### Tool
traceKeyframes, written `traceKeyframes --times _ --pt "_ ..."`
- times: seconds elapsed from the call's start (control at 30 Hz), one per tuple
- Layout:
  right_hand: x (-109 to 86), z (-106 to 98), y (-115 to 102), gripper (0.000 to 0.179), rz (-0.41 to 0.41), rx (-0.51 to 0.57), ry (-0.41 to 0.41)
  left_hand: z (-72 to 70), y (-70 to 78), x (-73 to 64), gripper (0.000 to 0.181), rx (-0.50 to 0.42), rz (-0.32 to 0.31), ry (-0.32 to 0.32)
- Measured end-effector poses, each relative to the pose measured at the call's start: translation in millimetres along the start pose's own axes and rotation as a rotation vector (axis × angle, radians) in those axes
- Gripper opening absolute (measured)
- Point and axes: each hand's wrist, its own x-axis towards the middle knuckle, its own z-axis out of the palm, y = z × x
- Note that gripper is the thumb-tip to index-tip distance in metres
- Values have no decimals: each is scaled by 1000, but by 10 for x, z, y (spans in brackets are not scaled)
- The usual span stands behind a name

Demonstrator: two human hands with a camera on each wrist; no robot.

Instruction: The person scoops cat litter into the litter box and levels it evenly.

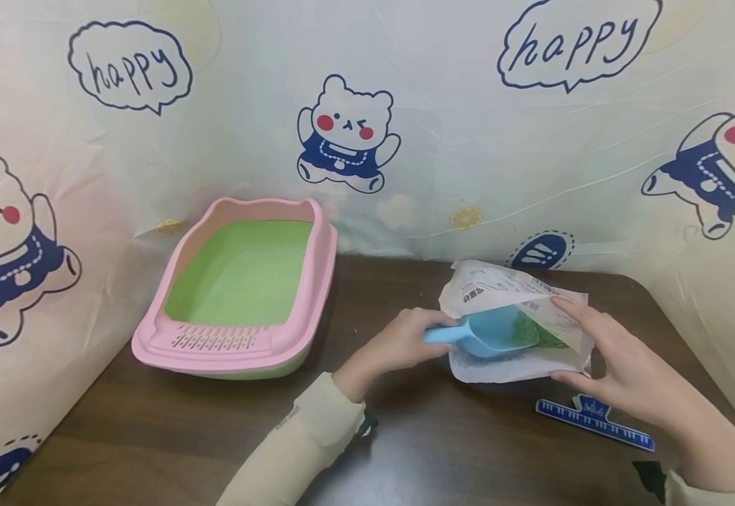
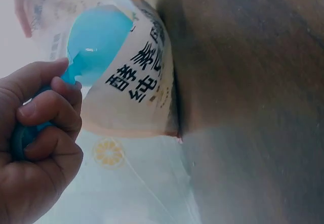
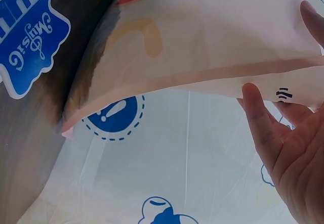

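My left hand (image 1: 408, 339) grips the handle of a light blue scoop (image 1: 490, 332); in the left wrist view its fingers (image 2: 50, 107) curl round the handle. The scoop's bowl is inside the open mouth of a white printed paper bag (image 1: 488, 369), against green granules (image 1: 547, 334) that look like cat litter. The bag lies on its side with its mouth towards my left hand. My right hand (image 1: 627, 358) holds the bag's right end, thumb on the near side and fingers over the top. In the right wrist view, a fingertip (image 3: 250, 90) meets the bag's edge.
A pink-rimmed litter box (image 1: 149, 348) with a green inside stands at the left on the dark wooden table (image 1: 431, 450). A blue piano-keyboard clip (image 1: 595, 422) marked "Music" lies near my right wrist. Printed cloth (image 1: 443, 126) hangs behind and at both sides.
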Motion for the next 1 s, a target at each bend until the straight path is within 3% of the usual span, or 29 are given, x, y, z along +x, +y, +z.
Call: traceKeyframes --times 0.27,0.7,1.0 --pt "-6 8 -10 114 10 -13 -2 -122 -4 -97 28 -62 -6 -24" --pt "-2 16 -5 114 -1 -30 1 -231 -40 -253 30 -34 -10 -82" --pt "-7 14 -8 113 -7 -33 -1 -304 -83 -359 28 -28 34 -91"
